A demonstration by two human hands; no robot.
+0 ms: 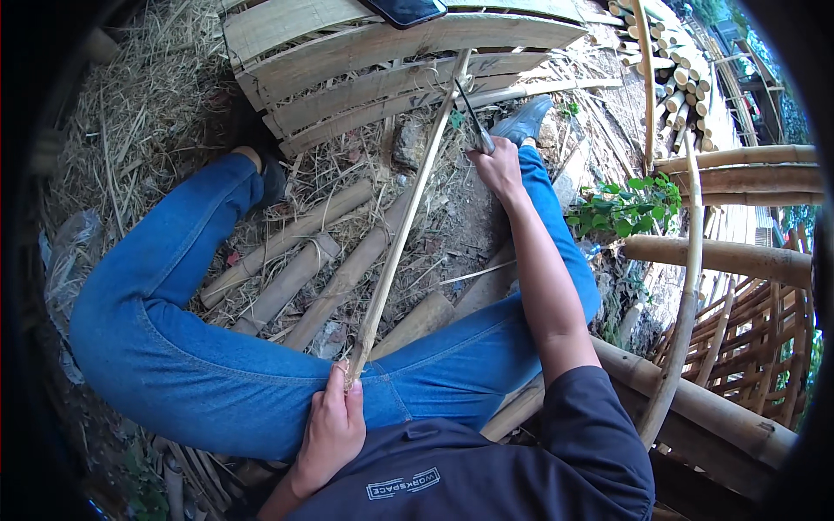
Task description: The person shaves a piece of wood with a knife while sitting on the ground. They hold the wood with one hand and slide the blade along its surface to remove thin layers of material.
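My left hand is closed around the near end of a long, pale bamboo strip, close to my lap. The strip slants away from me, and its far end lies by a slatted wooden crate. My right hand, arm stretched forward, grips a knife whose handle is mostly hidden in the fist. Its narrow dark blade points up and left, with the tip at the strip's far end; I cannot tell whether they touch. Thin curled shavings hang near that spot.
Between my legs, in blue jeans, lie several bamboo poles on straw-strewn ground. A black phone rests on the crate. Green leaves, a bamboo railing and a stack of cut bamboo are on the right.
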